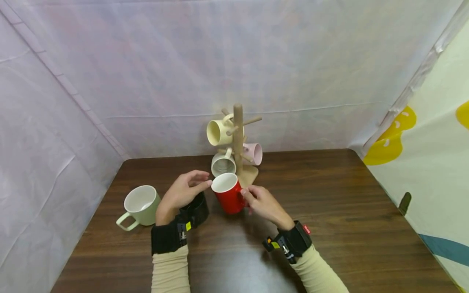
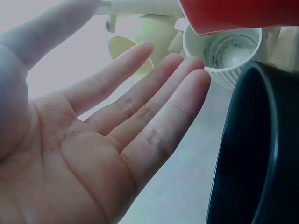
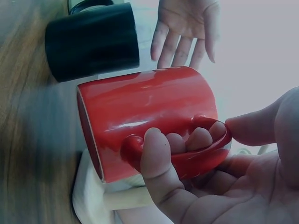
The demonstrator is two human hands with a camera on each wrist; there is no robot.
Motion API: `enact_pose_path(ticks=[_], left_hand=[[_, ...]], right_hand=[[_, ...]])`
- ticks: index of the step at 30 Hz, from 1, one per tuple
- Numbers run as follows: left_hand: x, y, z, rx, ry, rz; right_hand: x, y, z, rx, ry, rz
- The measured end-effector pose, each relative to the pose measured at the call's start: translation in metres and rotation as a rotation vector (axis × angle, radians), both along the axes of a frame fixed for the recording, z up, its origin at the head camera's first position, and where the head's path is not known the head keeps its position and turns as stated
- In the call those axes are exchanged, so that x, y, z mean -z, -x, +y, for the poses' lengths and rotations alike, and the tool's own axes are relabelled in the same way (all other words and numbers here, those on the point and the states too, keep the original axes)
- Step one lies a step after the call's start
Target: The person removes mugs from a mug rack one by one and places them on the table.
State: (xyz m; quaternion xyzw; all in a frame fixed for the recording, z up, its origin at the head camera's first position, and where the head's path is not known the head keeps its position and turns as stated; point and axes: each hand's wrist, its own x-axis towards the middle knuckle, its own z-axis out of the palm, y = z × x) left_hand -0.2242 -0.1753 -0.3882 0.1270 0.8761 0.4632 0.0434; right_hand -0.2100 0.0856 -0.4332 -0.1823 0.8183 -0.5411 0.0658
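In the head view my right hand (image 1: 266, 206) grips a red mug (image 1: 228, 200) with a white inside by its handle. The right wrist view shows the fingers hooked through the handle (image 3: 201, 158) and the mug's base apart from the table. My left hand (image 1: 182, 192) is beside the red mug's rim with its fingers extended; in the left wrist view its palm (image 2: 70, 158) holds nothing. A black mug (image 1: 201, 209) stands on the table, partly hidden by the left hand and wrist. Just behind the red mug is a wooden mug tree (image 1: 238, 138).
On the tree hang a yellow mug (image 1: 218, 132), a ribbed whitish mug (image 1: 223, 165) and a pink mug (image 1: 255, 154). Bare pegs (image 1: 253, 121) stick out near its top. A pale green mug (image 1: 146, 211) stands at the table's left. White cloth (image 1: 165, 81) hangs behind the table.
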Motion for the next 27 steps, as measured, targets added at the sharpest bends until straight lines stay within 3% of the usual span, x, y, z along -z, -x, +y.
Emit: enact_pose_path(ticks=[9,20,27], left_hand=[[0.003,-0.006,-0.005,-0.019,-0.004,0.007],[0.005,-0.012,-0.007,-0.061,-0.106,-0.039],[0.005,-0.014,-0.007,-0.072,-0.123,-0.041]], right_hand=[[0.006,0.001,-0.003,0.011,0.006,0.005],[0.017,-0.001,-0.012,0.078,0.036,0.016],[0.026,0.0,-0.016,0.097,0.081,0.024]])
